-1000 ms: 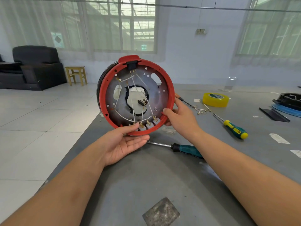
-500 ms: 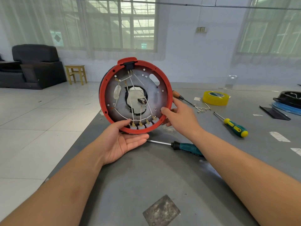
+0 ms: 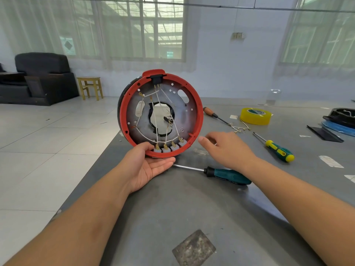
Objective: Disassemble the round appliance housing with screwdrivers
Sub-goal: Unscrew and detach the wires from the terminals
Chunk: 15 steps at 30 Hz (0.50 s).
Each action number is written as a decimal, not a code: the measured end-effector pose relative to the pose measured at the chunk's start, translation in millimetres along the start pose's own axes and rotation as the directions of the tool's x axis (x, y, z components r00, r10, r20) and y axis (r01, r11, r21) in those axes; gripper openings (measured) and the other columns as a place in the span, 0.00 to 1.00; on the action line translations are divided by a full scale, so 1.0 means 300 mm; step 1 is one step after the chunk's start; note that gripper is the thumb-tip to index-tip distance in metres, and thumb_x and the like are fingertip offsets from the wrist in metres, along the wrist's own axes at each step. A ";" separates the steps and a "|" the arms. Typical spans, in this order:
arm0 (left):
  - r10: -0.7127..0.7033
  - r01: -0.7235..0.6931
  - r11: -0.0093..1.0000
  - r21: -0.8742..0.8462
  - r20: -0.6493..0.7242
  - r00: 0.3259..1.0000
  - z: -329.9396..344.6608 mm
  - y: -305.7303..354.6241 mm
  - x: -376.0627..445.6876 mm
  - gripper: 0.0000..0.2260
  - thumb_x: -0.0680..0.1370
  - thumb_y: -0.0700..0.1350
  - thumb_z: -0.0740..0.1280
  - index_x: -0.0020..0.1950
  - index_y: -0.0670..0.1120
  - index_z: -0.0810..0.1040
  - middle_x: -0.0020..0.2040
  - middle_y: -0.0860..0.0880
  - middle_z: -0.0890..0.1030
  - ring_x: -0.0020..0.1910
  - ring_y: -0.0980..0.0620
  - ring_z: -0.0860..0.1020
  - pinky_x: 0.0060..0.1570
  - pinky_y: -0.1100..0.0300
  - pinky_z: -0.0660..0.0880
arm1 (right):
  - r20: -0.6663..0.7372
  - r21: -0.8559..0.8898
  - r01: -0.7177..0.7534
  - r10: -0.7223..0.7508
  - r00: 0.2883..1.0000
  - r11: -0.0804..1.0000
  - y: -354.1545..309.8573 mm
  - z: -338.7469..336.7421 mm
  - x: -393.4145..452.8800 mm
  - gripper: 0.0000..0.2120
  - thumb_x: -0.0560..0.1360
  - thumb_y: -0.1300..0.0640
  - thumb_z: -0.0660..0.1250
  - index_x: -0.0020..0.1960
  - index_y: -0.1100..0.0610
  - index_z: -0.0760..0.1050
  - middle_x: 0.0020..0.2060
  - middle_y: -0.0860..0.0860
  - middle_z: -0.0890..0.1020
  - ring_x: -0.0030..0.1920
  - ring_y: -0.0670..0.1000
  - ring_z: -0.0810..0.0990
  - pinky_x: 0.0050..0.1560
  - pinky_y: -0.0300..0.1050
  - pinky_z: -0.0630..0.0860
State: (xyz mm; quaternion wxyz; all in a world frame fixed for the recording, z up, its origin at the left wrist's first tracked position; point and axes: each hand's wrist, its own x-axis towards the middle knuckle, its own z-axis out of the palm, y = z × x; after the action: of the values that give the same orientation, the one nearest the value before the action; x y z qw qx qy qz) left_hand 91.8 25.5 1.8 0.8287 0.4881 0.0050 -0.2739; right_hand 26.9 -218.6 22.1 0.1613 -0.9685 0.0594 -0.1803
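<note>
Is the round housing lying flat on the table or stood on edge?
On edge. The round housing stands upright, open side facing the camera, its lower rim cradled by the left hand.

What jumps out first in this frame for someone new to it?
The round red-rimmed housing, stood on edge at the table's left edge with its white wiring and open centre facing the camera, gripped at its bottom by the left hand. The right hand hovers open just right of it, touching nothing. A teal-handled screwdriver lies on the grey table below the housing; a yellow tape roll sits far right.
</note>
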 end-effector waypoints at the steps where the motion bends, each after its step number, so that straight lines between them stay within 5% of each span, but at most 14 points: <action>1: 0.001 -0.001 1.000 -0.011 0.001 1.000 -0.002 0.000 0.000 0.15 0.85 0.41 0.59 0.66 0.31 0.75 0.52 0.29 0.85 0.48 0.33 0.87 0.41 0.44 0.87 | 0.016 -0.075 0.006 -0.005 1.000 0.997 0.004 -0.002 -0.016 0.25 0.80 0.29 0.51 0.46 0.46 0.77 0.39 0.43 0.81 0.44 0.52 0.80 0.37 0.46 0.72; 8: -0.001 0.002 0.998 -0.063 0.018 1.000 -0.012 0.005 0.005 0.18 0.84 0.47 0.62 0.65 0.35 0.77 0.54 0.29 0.85 0.51 0.32 0.87 0.47 0.42 0.86 | 0.068 -0.391 0.174 -0.160 0.985 0.904 0.044 0.004 -0.168 0.31 0.73 0.23 0.42 0.53 0.41 0.74 0.48 0.40 0.76 0.48 0.46 0.77 0.36 0.43 0.70; 15: -0.008 0.009 0.999 -0.045 0.035 0.999 -0.025 0.011 0.008 0.17 0.83 0.49 0.63 0.64 0.37 0.76 0.55 0.28 0.84 0.53 0.31 0.86 0.49 0.41 0.85 | 0.170 -0.299 0.257 -0.214 0.962 0.919 0.064 0.010 -0.213 0.26 0.72 0.34 0.47 0.61 0.41 0.74 0.53 0.39 0.72 0.52 0.44 0.76 0.42 0.45 0.79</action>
State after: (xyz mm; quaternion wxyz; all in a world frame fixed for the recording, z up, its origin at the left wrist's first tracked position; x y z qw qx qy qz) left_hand 97.2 31.8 -0.2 0.8382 0.4646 -0.0011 -0.2857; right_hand -32.4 -224.9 -8.0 -0.0162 -0.9917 -0.0404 -0.1212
